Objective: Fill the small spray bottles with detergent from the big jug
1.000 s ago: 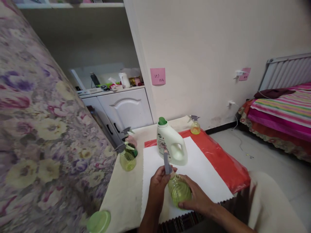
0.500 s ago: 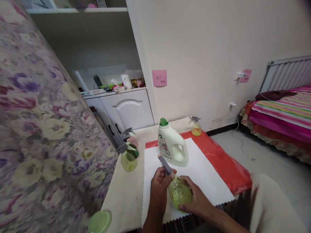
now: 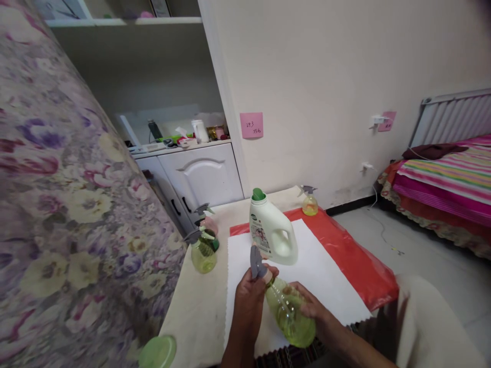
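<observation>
My left hand [image 3: 249, 299] is closed round the neck and grey trigger head [image 3: 256, 262] of a yellow-green spray bottle [image 3: 290, 314]. My right hand [image 3: 320, 317] grips the bottle's body from the right, tilting it so its base points towards me. Both hands hold it over a white sheet [image 3: 318, 276] on the table. A white detergent jug with a green cap [image 3: 272, 230] stands upright just behind the bottle.
Two more spray bottles [image 3: 203, 248] stand at the table's left, a small yellow one [image 3: 309, 202] at the far edge. A red plastic sheet [image 3: 356, 260] lies under the white one. A green lid [image 3: 158, 351] sits near left. A floral mattress [image 3: 65, 204] leans left; a bed [image 3: 448, 179] stands right.
The spray bottle has tipped from nearly upright to slanted, base lowered towards me. My right hand slid down and right along its body; the grey head turned in my left hand.
</observation>
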The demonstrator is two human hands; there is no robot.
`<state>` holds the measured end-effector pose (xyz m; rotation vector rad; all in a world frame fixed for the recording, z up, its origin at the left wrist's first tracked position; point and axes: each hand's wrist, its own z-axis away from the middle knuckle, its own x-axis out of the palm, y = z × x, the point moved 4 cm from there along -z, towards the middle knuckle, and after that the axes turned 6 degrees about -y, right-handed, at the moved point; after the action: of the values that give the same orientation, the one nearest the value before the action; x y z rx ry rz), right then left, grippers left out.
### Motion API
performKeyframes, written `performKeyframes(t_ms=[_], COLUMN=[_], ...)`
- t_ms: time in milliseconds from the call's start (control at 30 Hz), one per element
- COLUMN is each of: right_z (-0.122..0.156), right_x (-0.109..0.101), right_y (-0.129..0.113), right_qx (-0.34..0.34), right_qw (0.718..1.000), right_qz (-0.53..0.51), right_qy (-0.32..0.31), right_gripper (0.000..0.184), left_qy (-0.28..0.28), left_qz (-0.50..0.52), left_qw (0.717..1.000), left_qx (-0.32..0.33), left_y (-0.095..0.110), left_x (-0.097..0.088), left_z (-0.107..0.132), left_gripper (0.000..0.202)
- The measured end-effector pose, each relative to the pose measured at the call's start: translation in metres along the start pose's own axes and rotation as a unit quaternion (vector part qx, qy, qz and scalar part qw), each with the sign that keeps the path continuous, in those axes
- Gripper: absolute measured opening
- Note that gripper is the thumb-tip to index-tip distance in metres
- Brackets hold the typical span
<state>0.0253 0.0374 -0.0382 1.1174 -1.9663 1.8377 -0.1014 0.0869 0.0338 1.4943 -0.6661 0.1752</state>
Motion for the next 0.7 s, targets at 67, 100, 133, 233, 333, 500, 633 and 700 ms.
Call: performKeyframes(t_ms=[67,100,133,233,333,500,633,700], right_z=[0.000,-0.001,-0.001,-0.002,-0.001,-0.001,0.001,0.002], right_x=[-0.002,-0.004,-0.006,-0.006,-0.003,-0.006,-0.010,-0.013], right_y=[0.006,0.009,0.014,0.026,0.031,0.026,0.021,0.021], right_qx=[-0.003,0.005,0.022,0.130,0.244,0.246,0.189,0.173], right_qw=[0.997,0.993,0.988,0.966,0.939,0.929,0.936,0.939], right_qz=[-0.063,-0.095,-0.124,-0.187,-0.227,-0.270,-0.296,-0.298], right_qy=[0.041,0.068,0.093,0.121,0.088,0.057,0.000,-0.023], right_gripper=[0.033,0.030,0.030,0.046,0.067,0.066,0.057,0.054], left_qy=[-0.002,-0.004,-0.008,-0.024,-0.039,-0.042,-0.026,-0.018], left_qz=[0.002,0.001,-0.001,0.003,0.028,0.044,0.050,0.067], left_qw=[1.000,1.000,1.000,1.000,0.999,0.998,0.998,0.997], left_qx=[0.005,0.007,0.009,0.011,0.002,0.019,0.034,0.041], left_y=[0.000,0.000,-0.001,-0.002,-0.006,-0.013,-0.013,-0.011], left_x=[0.000,0.000,0.000,0.002,0.002,-0.011,-0.016,-0.015], left_z=[0.000,-0.001,-0.001,-0.001,-0.001,-0.006,-0.009,-0.008], left_gripper=[0.027,0.027,0.027,0.029,0.031,0.045,0.041,0.043])
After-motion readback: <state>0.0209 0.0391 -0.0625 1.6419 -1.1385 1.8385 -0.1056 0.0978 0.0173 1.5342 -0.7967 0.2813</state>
